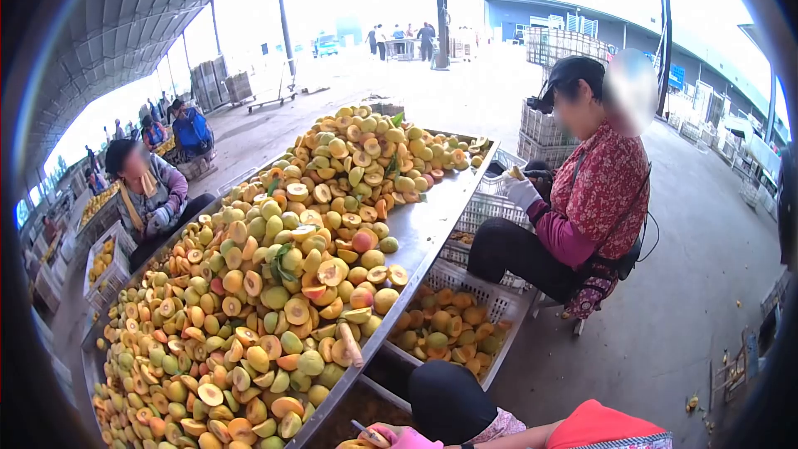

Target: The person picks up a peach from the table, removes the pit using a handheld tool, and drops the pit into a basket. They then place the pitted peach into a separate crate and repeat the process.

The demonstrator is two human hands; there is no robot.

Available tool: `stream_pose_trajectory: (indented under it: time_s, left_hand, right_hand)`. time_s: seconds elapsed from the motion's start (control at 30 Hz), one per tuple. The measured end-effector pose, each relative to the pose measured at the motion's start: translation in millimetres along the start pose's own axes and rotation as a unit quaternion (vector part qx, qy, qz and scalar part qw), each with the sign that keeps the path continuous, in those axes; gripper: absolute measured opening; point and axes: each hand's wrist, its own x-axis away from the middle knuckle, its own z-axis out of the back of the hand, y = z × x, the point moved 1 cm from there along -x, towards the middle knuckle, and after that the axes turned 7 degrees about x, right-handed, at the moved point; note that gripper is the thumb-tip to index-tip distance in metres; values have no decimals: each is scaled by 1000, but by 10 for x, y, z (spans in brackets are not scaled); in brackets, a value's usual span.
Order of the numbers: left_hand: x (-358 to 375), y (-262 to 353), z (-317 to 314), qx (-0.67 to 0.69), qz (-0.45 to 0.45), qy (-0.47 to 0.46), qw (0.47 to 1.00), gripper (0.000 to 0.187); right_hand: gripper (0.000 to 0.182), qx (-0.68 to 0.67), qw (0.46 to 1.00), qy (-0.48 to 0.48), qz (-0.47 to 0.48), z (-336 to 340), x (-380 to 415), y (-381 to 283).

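Note:
At the bottom edge, my right hand (409, 438) wears a pink glove and its fingers are closed around a slim tool (370, 434) with a pale body and a dark tip. Just below it, partly cut off by the frame, shows a yellow-orange piece of fruit (352, 445). My left hand is out of view. Ahead, a metal-rimmed table (432, 229) carries a large heap of halved and whole yellow-green stone fruit (274, 283), some with red blush. A wooden handle (350, 345) lies against the near rim.
Beside the table stands a white crate (507, 299) of fruit. A co-worker in a red patterned top (603, 191) sits to the right, white-gloved hands holding something small. Another person (158, 191) sits at left. Stacked crates (544, 129) and a post (440, 8) stand farther back.

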Motion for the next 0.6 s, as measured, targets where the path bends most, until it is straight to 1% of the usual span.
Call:
stream_pose_trajectory:
  time_s: [0.03,0.07,0.1,0.13,0.2,0.23,0.27,0.3,0.33,0.37,0.43,0.47,0.5,0.53,0.6]
  left_hand:
    - [6,-43,-64,253,88,-47,962,60]
    - [9,-54,-146,488,170,-90,852,62]
    - [9,-99,-232,508,163,-80,842,63]
    - [9,-139,-271,508,164,-78,842,63]
    - [-3,-220,-310,576,179,-41,796,59]
    - [-19,-281,-313,599,214,3,772,56]
    - [-38,-315,-294,600,214,5,771,56]
    - [-58,-343,-266,598,235,8,766,56]
    - [-67,-362,-259,596,257,11,761,56]
    - [-70,-345,-270,597,258,12,760,56]
    - [-109,-288,-294,525,236,20,818,55]
    - [-134,-245,-310,525,238,18,817,55]
    - [-173,-153,-329,517,251,56,817,55]
    - [-191,-112,-333,508,263,93,815,54]
    - [-242,-256,-305,519,262,90,809,53]
  right_hand:
    - [42,76,996,15,40,5,-9,31]
    - [40,152,985,29,79,-1,-9,25]
    - [41,230,967,22,112,-20,9,19]
    - [40,401,878,28,260,-30,24,-32]
    - [39,446,866,-22,226,-64,57,-58]
    - [39,446,866,-24,225,-57,56,-41]
    - [39,460,860,-43,217,-40,45,-12]
    - [40,473,854,-61,209,-33,33,4]
    - [40,474,853,-63,208,-30,27,11]
    - [41,469,855,-65,211,-32,29,17]
    - [41,465,857,-68,213,-15,14,59]
    - [42,448,869,-65,202,6,2,131]
    - [42,430,880,-61,192,-4,7,112]
    - [42,430,880,-58,191,-15,30,77]
    - [38,383,908,-79,153,-38,84,-14]
